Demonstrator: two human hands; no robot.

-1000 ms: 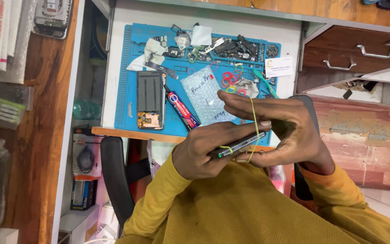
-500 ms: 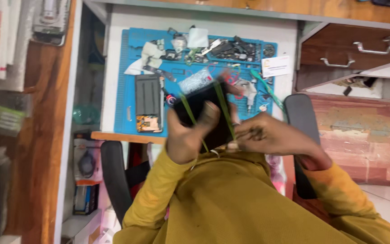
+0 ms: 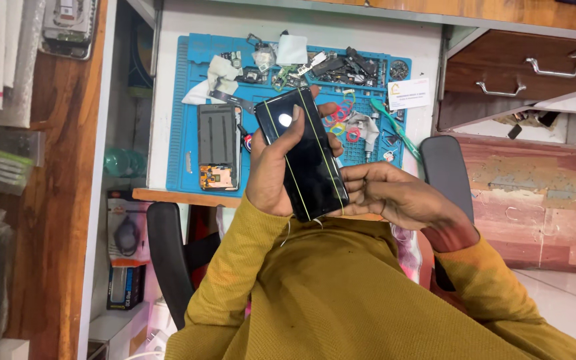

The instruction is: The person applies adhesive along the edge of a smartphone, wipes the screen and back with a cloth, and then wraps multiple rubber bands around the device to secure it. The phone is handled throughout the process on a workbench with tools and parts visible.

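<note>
Your left hand (image 3: 271, 170) grips the banded phone (image 3: 301, 153) above the table (image 3: 168, 100) edge while your right hand (image 3: 388, 193), fingers loosely curled, steadies its lower end; a snapping band could jolt it loose.

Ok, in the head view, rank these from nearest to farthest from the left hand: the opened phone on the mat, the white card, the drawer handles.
1. Opened phone: on the blue mat, just left of the left hand.
2. White card: on the mat's right edge, up and right of the hand.
3. Drawer handles: far right, on the wooden drawers.
</note>
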